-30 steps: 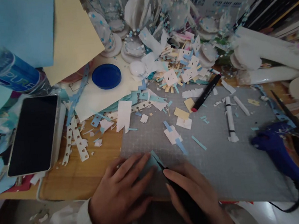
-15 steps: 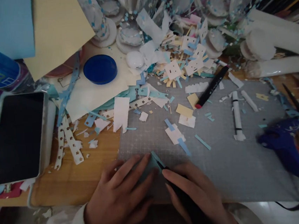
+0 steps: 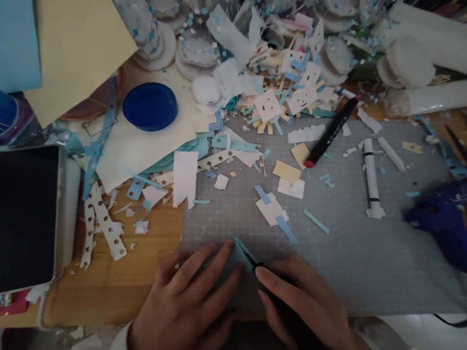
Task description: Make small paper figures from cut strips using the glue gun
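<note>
My right hand (image 3: 308, 305) is wrapped round a black-handled craft knife (image 3: 285, 307), its thin tip pointing up and left. That tip touches or nearly touches a narrow teal paper strip (image 3: 241, 244) on the grey cutting mat (image 3: 375, 271). Beside it my left hand (image 3: 188, 306) lies flat with fingers spread, its fingertips close to the strip. Blue-teal paper (image 3: 235, 260) shows partly between the fingers; the rest is hidden. Just beyond the hands lies a white paper piece (image 3: 270, 209) with blue strips on two sides.
A black marker (image 3: 332, 132) and paper scraps lie at the mat's far side. To the right rests a blue glue gun (image 3: 449, 231); at left, a phone (image 3: 20, 217). Small paper faces (image 3: 268, 105), a blue lid (image 3: 150, 107) and white decorated pieces crowd the back.
The view has shifted slightly. Both hands keep nearly the same pose, the knife tip still at the teal strip.
</note>
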### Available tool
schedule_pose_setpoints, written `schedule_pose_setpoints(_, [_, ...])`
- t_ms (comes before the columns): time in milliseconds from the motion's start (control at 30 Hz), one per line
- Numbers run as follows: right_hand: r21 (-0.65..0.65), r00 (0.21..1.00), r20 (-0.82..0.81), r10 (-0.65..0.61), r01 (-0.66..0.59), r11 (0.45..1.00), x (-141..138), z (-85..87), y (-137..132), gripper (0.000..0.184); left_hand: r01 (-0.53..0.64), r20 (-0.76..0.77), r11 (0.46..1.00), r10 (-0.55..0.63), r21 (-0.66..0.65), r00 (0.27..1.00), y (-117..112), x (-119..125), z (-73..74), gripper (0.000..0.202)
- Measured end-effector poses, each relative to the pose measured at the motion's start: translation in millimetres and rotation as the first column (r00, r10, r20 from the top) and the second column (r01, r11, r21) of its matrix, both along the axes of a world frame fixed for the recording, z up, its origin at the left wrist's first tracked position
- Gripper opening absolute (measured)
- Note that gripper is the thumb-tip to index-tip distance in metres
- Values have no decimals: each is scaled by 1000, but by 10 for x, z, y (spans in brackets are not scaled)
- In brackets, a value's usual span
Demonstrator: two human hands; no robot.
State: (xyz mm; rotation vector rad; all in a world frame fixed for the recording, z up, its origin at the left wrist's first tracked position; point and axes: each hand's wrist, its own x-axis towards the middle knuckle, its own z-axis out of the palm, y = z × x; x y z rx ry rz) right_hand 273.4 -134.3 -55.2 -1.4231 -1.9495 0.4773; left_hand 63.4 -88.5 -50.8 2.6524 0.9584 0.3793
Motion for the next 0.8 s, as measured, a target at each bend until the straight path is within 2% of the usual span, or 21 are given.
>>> schedule_pose_setpoints(233, [-30,999,40,30,-29,999,16,-18,-29,30,-4,8,1000,4,-8,1000,4,5,3,37])
schedule_pose_setpoints(500, [11,999,36,37,-38,999,-23,-23,19,29,-3,7,1000,3,-22,1000,5,12,8,35])
schedule_pose_setpoints(633, [38,995,83,59,-63,997,-62,-58,27,27,-1,-2,1000,1,-17,1000,7,8,4,35])
schedule_pose_setpoints(800, [67,994,108,23,-30,997,-97,-64,2,23,-16,-44,1000,15,-26,999,10,2,14,36])
